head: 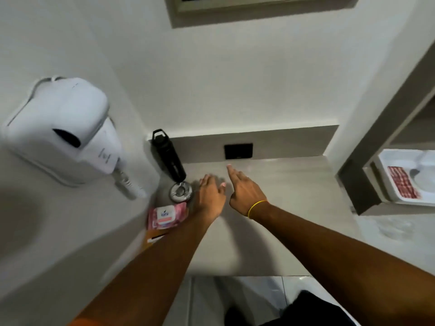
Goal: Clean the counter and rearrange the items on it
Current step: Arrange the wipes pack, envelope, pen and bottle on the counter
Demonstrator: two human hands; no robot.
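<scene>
Hovering empty hands (227, 194) leave counter (294, 196) bare toward right edge.

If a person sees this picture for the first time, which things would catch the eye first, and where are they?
Two bare arms reach in from below, the left hand and right hand both empty with fingers spread over the grey counter. By the left wall stand a black water bottle, a round metal lid in front of it, and a pink wipes pack nearer the person. A white wall-mounted hair dryer fills the left side.
</scene>
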